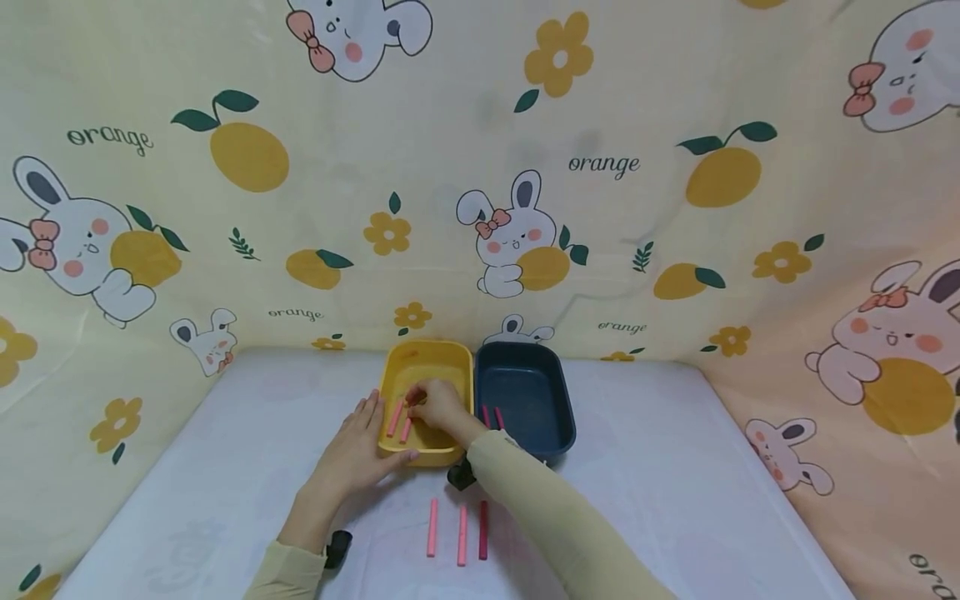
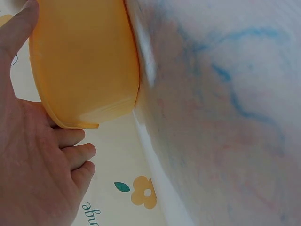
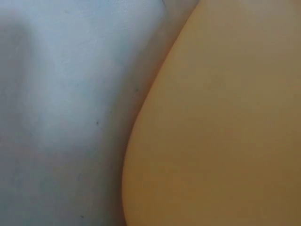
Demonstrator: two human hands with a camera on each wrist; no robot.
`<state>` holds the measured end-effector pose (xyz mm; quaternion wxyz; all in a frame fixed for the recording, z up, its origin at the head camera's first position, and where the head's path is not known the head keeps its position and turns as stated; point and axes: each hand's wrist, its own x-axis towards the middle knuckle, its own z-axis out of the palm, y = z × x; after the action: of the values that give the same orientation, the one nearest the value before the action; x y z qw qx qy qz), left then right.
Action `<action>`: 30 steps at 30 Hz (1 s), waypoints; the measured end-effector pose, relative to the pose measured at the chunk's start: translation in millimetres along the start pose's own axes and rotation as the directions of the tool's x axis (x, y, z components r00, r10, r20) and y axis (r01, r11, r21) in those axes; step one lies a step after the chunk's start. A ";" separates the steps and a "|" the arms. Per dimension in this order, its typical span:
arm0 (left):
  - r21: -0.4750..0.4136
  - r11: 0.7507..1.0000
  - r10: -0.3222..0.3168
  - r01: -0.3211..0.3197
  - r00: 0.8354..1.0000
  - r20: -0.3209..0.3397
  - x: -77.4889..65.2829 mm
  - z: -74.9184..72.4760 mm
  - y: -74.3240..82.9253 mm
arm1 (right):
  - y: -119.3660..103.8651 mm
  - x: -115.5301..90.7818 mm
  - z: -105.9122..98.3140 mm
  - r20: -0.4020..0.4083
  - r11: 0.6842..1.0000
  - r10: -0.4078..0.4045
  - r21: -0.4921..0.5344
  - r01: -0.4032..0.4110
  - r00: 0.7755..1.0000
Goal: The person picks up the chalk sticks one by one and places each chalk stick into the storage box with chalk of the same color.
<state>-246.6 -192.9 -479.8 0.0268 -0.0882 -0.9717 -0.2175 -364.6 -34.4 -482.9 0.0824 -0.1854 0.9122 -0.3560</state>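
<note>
My left hand (image 1: 358,446) rests against the yellow tray (image 1: 431,458), fingers straight along its left rim and thumb at the front. In the left wrist view, the fingers reach around the edge of the yellow tray (image 2: 89,61). My right hand (image 1: 438,404) reaches inside that tray, its thumb and fingers pinching the upper end of a slim pink stick (image 1: 406,431). Another pink stick (image 1: 394,418) lies just left of it in the tray. Only the yellow tray wall (image 3: 211,117) and table show in the right wrist view; the hand itself is outside it.
A dark blue tray (image 1: 525,350) stands against the yellow one's right side, with two darker pink sticks (image 1: 499,417) in it, partly behind the right forearm. On the white table in front lie two light pink sticks (image 1: 432,527) and a dark pink stick (image 1: 483,530).
</note>
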 end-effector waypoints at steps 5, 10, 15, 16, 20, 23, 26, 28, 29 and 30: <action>0.000 1.000 -0.006 0.006 1.000 0.011 0.7 0.6 1.8 | -0.4 -3.8 -3.3 -0.011 1.000 -0.004 -0.009 0.004 1.000; -0.009 1.000 -0.015 0.015 1.000 0.013 0.2 1.8 2.6 | -1.9 -8.9 -6.3 -0.029 0.999 -0.043 -0.003 0.043 0.999; -0.011 1.000 -0.010 0.010 1.000 0.004 -1.5 1.8 2.8 | -6.8 -18.1 -12.6 -0.029 0.995 -0.080 0.056 0.082 0.996; -0.014 1.000 -0.009 0.009 1.000 0.003 -1.7 1.8 2.6 | -7.8 -20.3 -13.9 -0.028 0.994 -0.085 0.067 0.087 0.996; -0.013 1.000 -0.010 0.010 1.000 0.001 -2.2 1.4 1.6 | -9.6 -28.8 -19.5 -0.030 0.989 -0.110 0.098 0.112 0.994; -0.009 1.000 -0.010 0.010 1.000 -0.003 -2.5 1.3 1.5 | -9.1 -35.0 -24.1 -0.041 0.984 -0.137 0.108 0.141 0.990; -0.005 1.000 -0.008 0.008 1.000 -0.004 -2.2 1.7 1.7 | -9.2 -42.0 -29.8 -0.067 0.980 -0.155 0.113 0.162 0.986; -0.002 1.000 -0.007 0.007 1.000 -0.002 -2.0 1.9 2.1 | -9.7 -47.6 -34.4 -0.088 0.979 -0.155 0.122 0.165 0.984; 0.000 1.000 -0.008 0.008 1.000 0.000 -1.7 2.0 2.0 | -10.2 -50.7 -37.0 -0.099 0.978 -0.156 0.125 0.167 0.983; 0.000 1.000 -0.008 0.008 1.000 0.000 -1.5 2.0 2.2 | -10.7 -53.9 -39.6 -0.110 0.976 -0.154 0.134 0.169 0.982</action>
<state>-244.7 -190.4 -480.9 0.0261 -0.0842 -0.9720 -0.2177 -323.3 4.2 -445.5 0.0211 -0.2348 0.8692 -0.4348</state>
